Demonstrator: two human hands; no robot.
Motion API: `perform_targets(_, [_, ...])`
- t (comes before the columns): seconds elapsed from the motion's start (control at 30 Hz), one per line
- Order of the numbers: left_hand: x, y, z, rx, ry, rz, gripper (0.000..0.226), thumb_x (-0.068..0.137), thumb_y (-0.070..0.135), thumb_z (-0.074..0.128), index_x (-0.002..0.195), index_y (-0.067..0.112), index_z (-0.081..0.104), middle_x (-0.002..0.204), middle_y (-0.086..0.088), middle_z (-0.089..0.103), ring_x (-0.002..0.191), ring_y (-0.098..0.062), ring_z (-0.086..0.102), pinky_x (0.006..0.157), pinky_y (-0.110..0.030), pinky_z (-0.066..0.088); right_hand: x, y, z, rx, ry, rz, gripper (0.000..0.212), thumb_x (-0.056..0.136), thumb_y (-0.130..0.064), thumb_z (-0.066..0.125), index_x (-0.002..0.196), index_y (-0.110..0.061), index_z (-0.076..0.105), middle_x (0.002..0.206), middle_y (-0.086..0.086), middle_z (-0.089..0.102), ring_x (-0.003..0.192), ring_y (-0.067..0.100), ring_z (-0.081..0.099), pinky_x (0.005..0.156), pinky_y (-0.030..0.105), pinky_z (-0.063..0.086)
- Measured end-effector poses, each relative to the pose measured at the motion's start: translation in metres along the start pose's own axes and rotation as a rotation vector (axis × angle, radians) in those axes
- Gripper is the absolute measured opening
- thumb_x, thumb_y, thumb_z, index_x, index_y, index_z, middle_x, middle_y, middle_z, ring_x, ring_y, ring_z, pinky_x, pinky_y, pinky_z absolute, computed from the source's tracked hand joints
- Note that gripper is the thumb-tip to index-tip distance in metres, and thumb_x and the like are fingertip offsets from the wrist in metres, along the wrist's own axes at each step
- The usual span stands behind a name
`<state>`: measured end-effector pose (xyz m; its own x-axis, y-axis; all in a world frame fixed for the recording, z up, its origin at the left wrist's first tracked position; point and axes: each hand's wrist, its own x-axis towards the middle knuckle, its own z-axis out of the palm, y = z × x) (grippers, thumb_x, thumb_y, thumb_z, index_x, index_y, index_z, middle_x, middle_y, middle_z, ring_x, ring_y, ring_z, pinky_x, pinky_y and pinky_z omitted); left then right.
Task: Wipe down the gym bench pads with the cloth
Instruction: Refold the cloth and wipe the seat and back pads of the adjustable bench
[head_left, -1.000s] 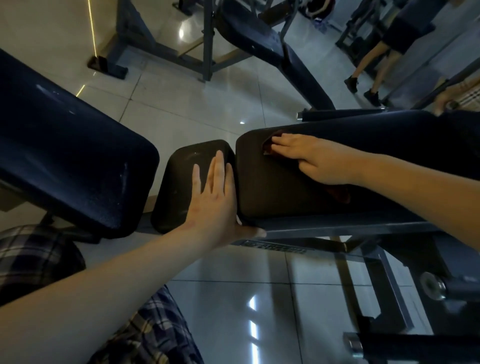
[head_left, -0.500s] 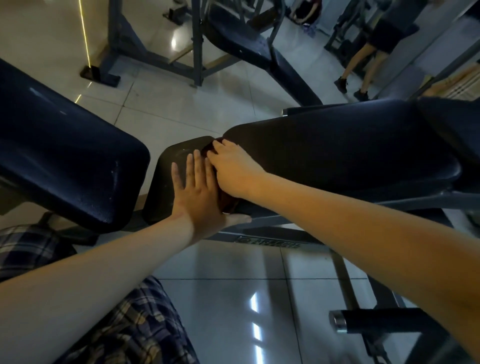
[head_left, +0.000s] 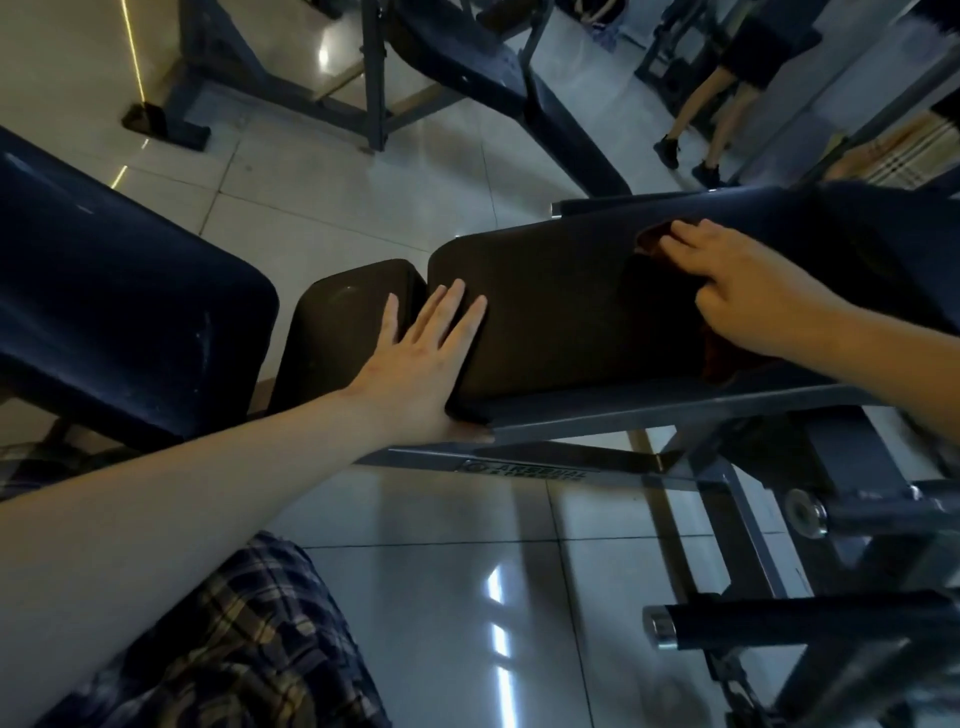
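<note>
A long black back pad (head_left: 561, 317) of a gym bench runs across the middle, with a small black seat pad (head_left: 343, 322) at its left end. My left hand (head_left: 421, 358) lies flat with fingers spread across the gap between the two pads, thumb under the back pad's near edge. My right hand (head_left: 737, 280) presses a dark red cloth (head_left: 722, 358) onto the back pad well to the right. The cloth shows at my fingertips and under my wrist; most of it is hidden by the hand.
Another dark bench pad (head_left: 119, 306) stands at the left. The grey steel frame (head_left: 623, 415) and roller bars (head_left: 810, 623) sit below right. A further bench (head_left: 467, 67) stands behind on the tiled floor. A person's legs (head_left: 701, 119) are at the top right.
My right hand has slid the cloth from the left end of the back pad, beside my left hand, far to the right. My left hand has stayed on the pads.
</note>
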<state>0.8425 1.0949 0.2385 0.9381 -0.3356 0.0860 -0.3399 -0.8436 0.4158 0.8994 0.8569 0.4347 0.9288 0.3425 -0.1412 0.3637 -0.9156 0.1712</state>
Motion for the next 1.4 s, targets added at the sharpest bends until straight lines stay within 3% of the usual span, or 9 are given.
perform_targets(0.23, [-0.009,0.006,-0.001,0.144,0.014,-0.106,0.137,0.07,0.087,0.051,0.151,0.006,-0.024,0.159,-0.022,-0.025,0.149,-0.035,-0.018,0.112,-0.062,-0.015,0.028,-0.047,0.031,0.011,-0.039,-0.181,0.061,0.098,-0.007,0.041,0.153,-0.021,0.021,0.163,-0.002,0.011,0.149,0.013,0.003,0.118,0.03,0.0])
perform_targets(0.4, [-0.023,0.014,0.009,0.137,0.109,-0.235,0.134,0.071,0.087,0.045,0.151,0.001,-0.019,0.159,-0.024,-0.024,0.149,-0.039,-0.014,0.114,-0.065,-0.01,0.033,-0.05,0.036,0.015,-0.016,-0.209,0.059,0.097,-0.007,0.041,0.153,-0.021,0.025,0.162,-0.004,0.015,0.149,0.011,0.007,0.119,0.029,0.002])
perform_targets(0.67, [-0.046,-0.007,-0.003,0.202,0.052,-0.49,0.128,0.08,0.08,0.05,0.151,-0.001,-0.02,0.158,-0.024,-0.026,0.15,-0.04,-0.011,0.116,-0.064,-0.009,0.037,-0.063,0.034,0.045,0.026,-0.253,0.057,0.096,-0.004,0.043,0.15,-0.019,0.033,0.16,-0.002,0.022,0.148,0.012,0.014,0.117,0.026,0.005])
perform_targets(0.87, [-0.056,-0.016,-0.003,-0.183,-0.043,-0.772,0.15,0.063,0.084,0.064,0.148,0.0,-0.027,0.157,-0.025,-0.026,0.149,-0.039,-0.015,0.118,-0.06,-0.007,0.041,-0.065,0.036,0.091,0.032,-0.264,0.056,0.097,-0.004,0.043,0.149,-0.02,0.036,0.16,-0.004,0.024,0.148,0.011,0.014,0.114,0.022,0.003])
perform_targets(1.13, [-0.062,-0.026,0.019,-0.403,-0.019,-0.858,0.157,0.05,0.092,0.06,0.149,0.01,-0.029,0.161,-0.02,-0.019,0.15,-0.036,-0.007,0.119,-0.056,-0.002,0.043,-0.06,0.04,0.113,0.072,-0.3,0.054,0.098,-0.004,0.044,0.148,-0.022,0.037,0.158,-0.004,0.027,0.147,0.013,0.019,0.116,0.027,0.009])
perform_targets(1.23, [-0.064,-0.034,0.028,-0.499,0.006,-0.836,0.165,0.035,0.097,0.053,0.152,0.009,-0.024,0.163,-0.014,-0.009,0.151,-0.034,0.001,0.121,-0.054,0.01,0.044,-0.06,0.037,0.123,0.071,-0.287,0.054,0.098,-0.005,0.044,0.148,-0.024,0.038,0.157,-0.004,0.029,0.145,0.015,0.023,0.116,0.027,0.013])
perform_targets(1.3, [-0.066,-0.036,0.035,-0.522,0.084,-0.815,0.164,0.034,0.095,0.054,0.154,0.007,-0.017,0.164,-0.011,-0.001,0.15,-0.032,0.008,0.121,-0.05,0.018,0.047,-0.062,0.034,0.158,0.086,-0.259,0.053,0.098,-0.004,0.043,0.146,-0.023,0.042,0.154,-0.001,0.036,0.138,0.016,0.035,0.111,0.026,0.023])
perform_targets(1.4, [-0.069,-0.033,0.046,-0.538,0.198,-0.795,0.161,0.034,0.096,0.054,0.155,0.007,-0.002,0.161,-0.011,0.012,0.148,-0.03,0.016,0.12,-0.048,0.023,0.058,-0.074,0.037,0.286,0.136,-0.199,0.05,0.098,-0.003,0.04,0.143,-0.024,0.047,0.14,0.006,0.052,0.094,0.01,0.057,0.081,0.021,0.045])
